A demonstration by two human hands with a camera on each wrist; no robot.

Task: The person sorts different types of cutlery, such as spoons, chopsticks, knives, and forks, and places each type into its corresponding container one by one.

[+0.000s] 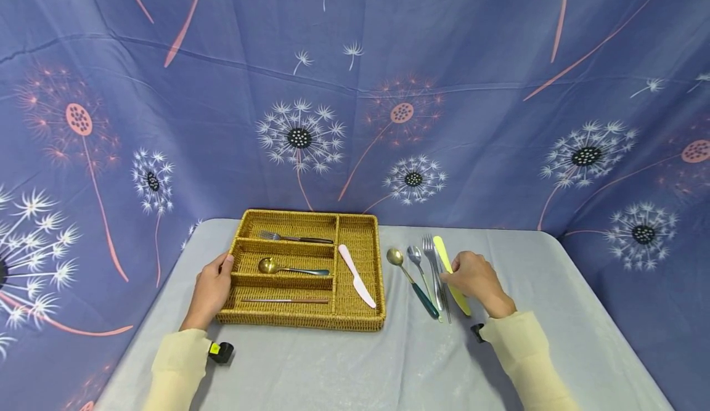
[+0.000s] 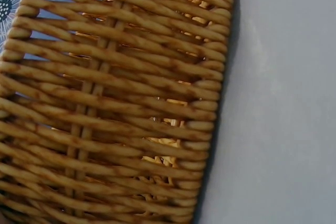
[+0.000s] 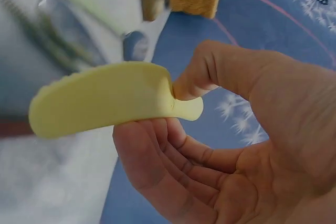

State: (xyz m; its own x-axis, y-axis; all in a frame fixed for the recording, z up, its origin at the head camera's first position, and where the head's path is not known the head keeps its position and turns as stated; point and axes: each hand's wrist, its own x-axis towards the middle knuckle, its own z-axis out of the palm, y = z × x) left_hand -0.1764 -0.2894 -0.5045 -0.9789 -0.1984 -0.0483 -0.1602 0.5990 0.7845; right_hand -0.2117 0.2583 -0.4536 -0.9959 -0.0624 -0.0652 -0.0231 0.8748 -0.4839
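Nearest the wrist camera, the person's right hand pinches a yellow knife, the thumb pressed to its narrow neck and the index finger bent beneath, the gap between them no wider than the piece itself. Its broad blade, scalloped along one edge, points away from the palm, smooth and matt like moulded plastic. Seen from the head, its long axis slants from far left to near right at the right end of the loose cutlery, so the woven tray lies leftward, across the other pieces.

Just beside the pinch come a thin rod, partly hidden, a polished steel fork, a small silver spoon and a gold-bowled spoon with a glossy green handle, all slanting much the same way.

Beyond them, the tray's near right compartment, the long one, holds a pale pink knife on a similar slant. Three crosswise compartments hold a dark-handled fork, a gold spoon and a slim brown-and-silver stick. Coarse, twisted honey-brown strands make up the walls.

Farthest out, the left hand touches the tray's left end; how tightly its fingers curl cannot be told. Pale, soft-looking cloth lies underneath.
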